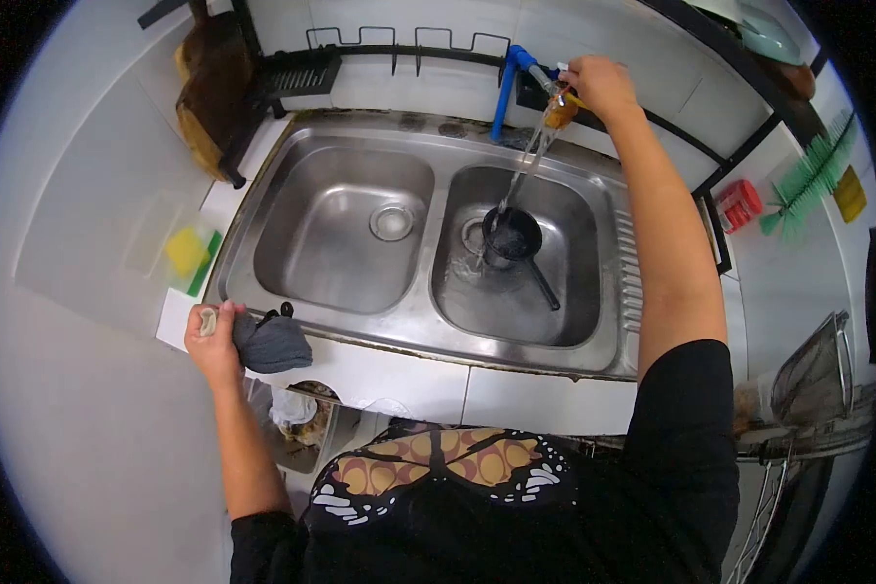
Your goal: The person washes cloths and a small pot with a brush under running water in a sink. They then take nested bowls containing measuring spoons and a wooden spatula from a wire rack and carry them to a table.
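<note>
A grey cloth [274, 345] is gripped in the left hand [216, 341], whose fingers are curled closed over the front edge of the white-tiled tabletop [409, 384]; a small beige piece is seen between thumb and fingers, though whether it is part of the cloth cannot be told. The right hand [602, 88] is stretched over the far side of the double-bowl steel sink [380, 134], its fingertips pinched together on the top of the blue-fitted tap [523, 58]. From the tap, water [528, 167] is poured into a black saucepan [512, 237], which is set in the right basin [574, 258] beside the drain, its handle pointed toward the near right corner; some water is splashed onto the steel next to it. The left basin [331, 258] is fitted with a round strainer [392, 222]. To the left of the sink, a yellow sponge [185, 253] is placed just beside a green strip [205, 265], and wooden cutting boards [209, 107] are stood upright by a black rack [302, 73]. On the right, a red-topped jar [740, 204] is seen near a green bristled brush [814, 173].
</note>
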The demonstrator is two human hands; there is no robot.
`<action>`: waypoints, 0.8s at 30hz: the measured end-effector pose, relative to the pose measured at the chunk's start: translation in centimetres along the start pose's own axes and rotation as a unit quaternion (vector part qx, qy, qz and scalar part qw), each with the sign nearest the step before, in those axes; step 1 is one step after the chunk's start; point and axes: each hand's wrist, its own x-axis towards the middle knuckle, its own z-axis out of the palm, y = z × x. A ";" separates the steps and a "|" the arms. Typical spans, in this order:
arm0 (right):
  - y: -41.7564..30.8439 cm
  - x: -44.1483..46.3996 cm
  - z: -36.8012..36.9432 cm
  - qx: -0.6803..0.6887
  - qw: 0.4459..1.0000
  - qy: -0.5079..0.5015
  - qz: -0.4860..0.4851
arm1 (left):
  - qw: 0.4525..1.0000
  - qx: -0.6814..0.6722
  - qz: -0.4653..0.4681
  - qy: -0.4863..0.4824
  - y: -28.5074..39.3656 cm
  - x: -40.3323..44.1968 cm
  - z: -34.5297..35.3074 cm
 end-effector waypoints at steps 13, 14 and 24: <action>2.3 1.4 2.5 0.063 0.998 0.015 -0.017 | 0.992 -0.095 -0.044 0.077 -0.1 0.7 -2.5; 2.5 1.8 2.8 0.082 0.996 0.014 -0.017 | 0.989 -0.110 -0.049 0.082 0.1 0.7 -3.0; 5.4 4.0 4.7 0.002 0.999 -0.038 0.002 | 0.956 0.217 -0.042 0.190 -3.8 -3.3 -19.5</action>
